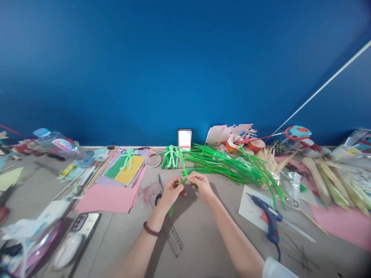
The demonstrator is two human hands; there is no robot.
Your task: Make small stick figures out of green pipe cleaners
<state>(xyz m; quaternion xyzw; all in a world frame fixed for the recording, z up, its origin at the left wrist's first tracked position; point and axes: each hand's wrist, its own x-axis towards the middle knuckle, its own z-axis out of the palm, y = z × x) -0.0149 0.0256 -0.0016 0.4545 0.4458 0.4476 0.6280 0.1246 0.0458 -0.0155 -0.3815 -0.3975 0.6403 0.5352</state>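
though thin, green pipe cleaner (183, 163) between fingertips (191, 178)

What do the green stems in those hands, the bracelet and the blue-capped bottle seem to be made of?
Green pipe cleaners: probably matte fibre over bendable wire, judging by their slightly fuzzy look.
Bracelet: dark, rounded beads, perhaps wood or plastic; finish too blurred to judge.
Blue-capped bottle: most likely clear plastic, being glossy and see-through.

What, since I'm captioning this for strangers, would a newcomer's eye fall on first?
Probably the blue wall filling the upper half. Then the green strands in the left hand and right hand, at centre. A blue glue gun lies at right, partly over white paper.
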